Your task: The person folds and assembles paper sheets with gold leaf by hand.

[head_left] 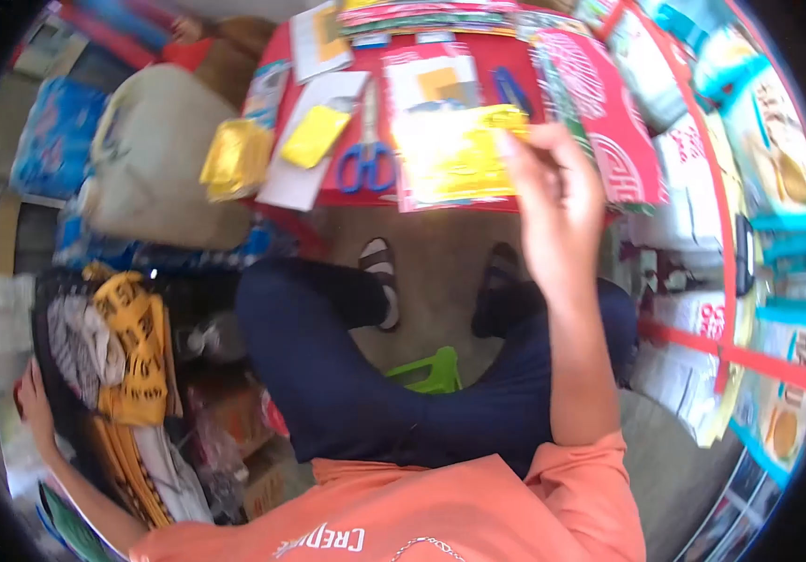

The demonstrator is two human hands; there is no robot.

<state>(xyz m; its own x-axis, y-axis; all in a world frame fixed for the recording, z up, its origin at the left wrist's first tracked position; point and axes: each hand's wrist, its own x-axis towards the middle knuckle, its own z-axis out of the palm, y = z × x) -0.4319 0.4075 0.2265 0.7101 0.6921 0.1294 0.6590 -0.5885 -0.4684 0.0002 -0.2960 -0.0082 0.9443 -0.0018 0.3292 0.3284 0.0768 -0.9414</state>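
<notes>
My right hand (562, 206) pinches the right edge of a shiny gold foil packet (454, 155) between thumb and fingers. It is held up over the front of the red table (365, 193), overlapping a pink-and-white sheet (429, 80). Blue-handled scissors (365, 159) lie just left of it, beside a white card with a yellow packet (316, 136). Far to the left, my left hand (36, 412) is lowered beside the dark bin, its fingers curled at a small red thing I cannot make out.
A gold bundle (237, 157) sits at the table's left corner, near a large plastic jerrycan (173, 155). Red printed packs (595, 103) lie on the right, with a blue tool (510, 89) beside them. Folded cloths (126, 347) fill the left bin. A green stool (431, 370) shows between my legs.
</notes>
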